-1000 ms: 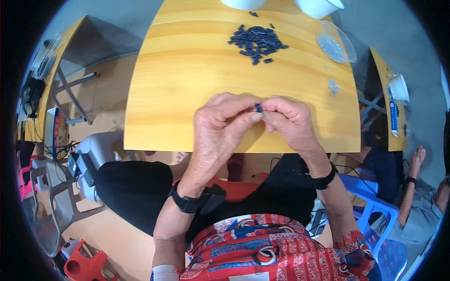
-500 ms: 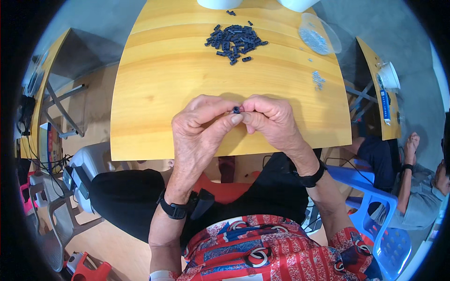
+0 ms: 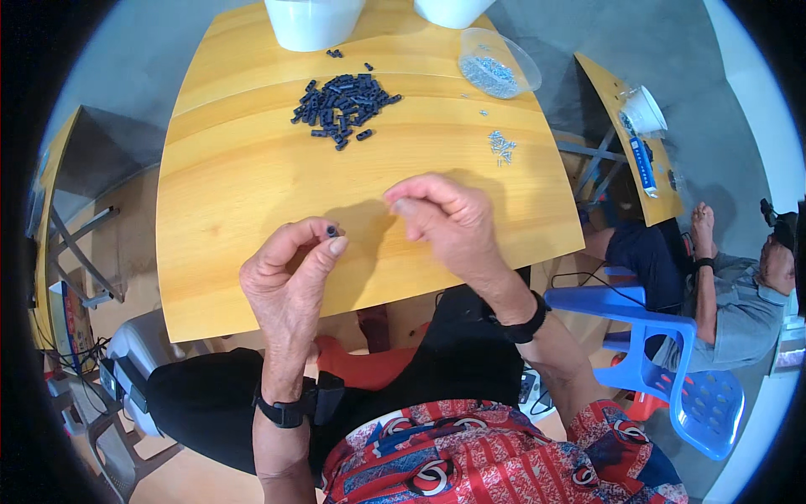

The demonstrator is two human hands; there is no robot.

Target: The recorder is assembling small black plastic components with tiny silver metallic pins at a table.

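Between the thumb and forefinger of my left hand (image 3: 290,273) is a small black plastic piece (image 3: 332,231), its round hollow end showing. That hand hovers near the front of the wooden table (image 3: 235,185). My right hand (image 3: 449,223) is apart from it, over the middle of the table, slightly blurred. Its thumb and fingertips are pinched together, and whatever they may hold is too small to make out. Beyond my hands lies a pile of similar black pieces (image 3: 344,102). A few small silver screws (image 3: 501,147) lie loose to the right.
A clear plastic tub (image 3: 525,74) of silver screws stands at the far right. Two white buckets, one at the far left (image 3: 312,21) and another (image 3: 453,8), stand at the back edge. A seated person (image 3: 726,294) and a blue plastic chair (image 3: 663,353) are on the right.
My hands have come apart: the left drew back leftward with the black piece, while the right stays over the table. The whole view has shifted, showing more of the buckets.
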